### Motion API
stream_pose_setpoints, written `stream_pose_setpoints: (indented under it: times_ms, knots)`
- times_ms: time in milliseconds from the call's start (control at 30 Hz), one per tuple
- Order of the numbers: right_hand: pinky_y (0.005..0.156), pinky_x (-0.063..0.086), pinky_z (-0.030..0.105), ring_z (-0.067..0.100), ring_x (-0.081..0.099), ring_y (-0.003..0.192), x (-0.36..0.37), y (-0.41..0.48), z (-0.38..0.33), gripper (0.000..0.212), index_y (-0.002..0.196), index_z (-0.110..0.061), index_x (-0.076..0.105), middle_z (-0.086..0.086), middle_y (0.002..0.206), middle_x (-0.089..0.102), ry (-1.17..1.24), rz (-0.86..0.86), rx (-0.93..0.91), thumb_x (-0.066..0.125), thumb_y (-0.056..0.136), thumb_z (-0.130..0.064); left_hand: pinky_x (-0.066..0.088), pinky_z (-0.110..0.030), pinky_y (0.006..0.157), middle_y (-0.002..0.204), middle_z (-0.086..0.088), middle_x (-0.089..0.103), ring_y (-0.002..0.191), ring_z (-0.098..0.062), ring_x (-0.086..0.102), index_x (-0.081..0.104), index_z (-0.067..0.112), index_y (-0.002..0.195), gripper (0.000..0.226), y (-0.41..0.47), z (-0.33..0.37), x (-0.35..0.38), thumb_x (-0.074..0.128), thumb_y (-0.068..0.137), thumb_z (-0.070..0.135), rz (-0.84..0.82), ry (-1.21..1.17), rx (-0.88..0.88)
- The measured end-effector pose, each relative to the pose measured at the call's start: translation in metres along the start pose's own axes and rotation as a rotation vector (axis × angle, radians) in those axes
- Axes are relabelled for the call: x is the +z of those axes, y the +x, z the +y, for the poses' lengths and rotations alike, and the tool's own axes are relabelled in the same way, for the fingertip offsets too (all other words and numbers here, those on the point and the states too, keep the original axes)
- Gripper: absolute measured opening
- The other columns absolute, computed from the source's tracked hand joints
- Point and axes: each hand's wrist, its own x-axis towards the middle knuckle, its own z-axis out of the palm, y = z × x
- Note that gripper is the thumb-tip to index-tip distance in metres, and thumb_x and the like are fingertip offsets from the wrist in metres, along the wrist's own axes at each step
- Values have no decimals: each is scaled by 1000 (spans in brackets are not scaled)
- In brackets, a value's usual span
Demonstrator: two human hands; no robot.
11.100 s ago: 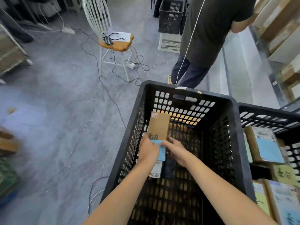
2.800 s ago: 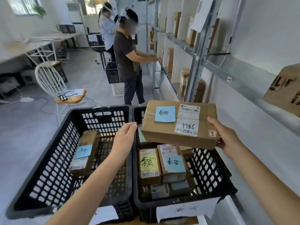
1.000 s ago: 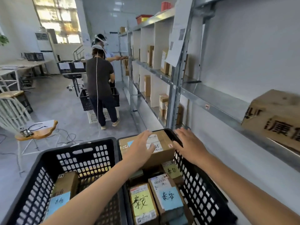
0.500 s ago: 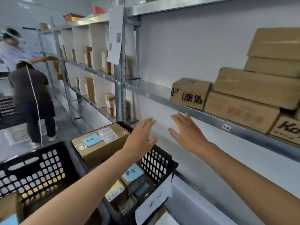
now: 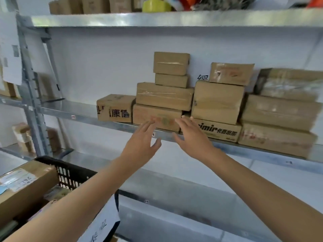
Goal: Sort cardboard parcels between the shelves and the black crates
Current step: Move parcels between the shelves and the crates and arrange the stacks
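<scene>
Your left hand (image 5: 142,142) and right hand (image 5: 190,137) are both open and hold nothing. Their fingers are straight and spread, raised side by side before the front edge of the metal shelf (image 5: 83,110). On that shelf, cardboard parcels (image 5: 216,102) are stacked against the wall, and the low parcel (image 5: 157,117) with faded red print sits just behind your fingertips. Below the shelf, to its left, a large labelled parcel (image 5: 26,182) lies across the black crate (image 5: 70,173).

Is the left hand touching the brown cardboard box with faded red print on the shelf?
Cannot tell. Head view: fingertips of the left hand overlap the brown cardboard box, but this blurred single angle shows neither contact nor gap.
</scene>
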Motion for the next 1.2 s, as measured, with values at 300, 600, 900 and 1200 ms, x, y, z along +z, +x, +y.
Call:
stream_pose_setpoints:
  times_ms: [300,600,900,1200]
  knots:
    - [121,7,29,23,26,147,-92,-37,105,54,148,-9,38,9,154,40,-144,223,60,48,102,-36,36,-43,115,158,0,36,145,-17,34,39,17,150,56,74,127,53,57,98,28,0,-105,190]
    - [108,33,33,24,34,143,-187,-75,190,63,154,-13,23,5,161,23,-130,500,179,49,100,-33,20,-29,120,160,-4,33,148,-17,26,34,14,153,57,128,244,93,53,101,27,-41,-275,326]
    - [119,26,43,27,16,151,-238,-67,252,81,158,-8,-1,10,166,5,-49,515,317,46,101,-41,12,-25,108,166,-3,11,151,-17,13,5,17,159,79,171,298,119,53,99,36,-16,-368,101]
    - [95,38,31,24,48,129,-227,-46,280,58,144,-15,42,6,141,52,335,369,422,42,100,-53,32,-31,102,159,-5,34,143,-26,35,19,19,158,67,190,316,130,48,101,38,-58,-768,-270]
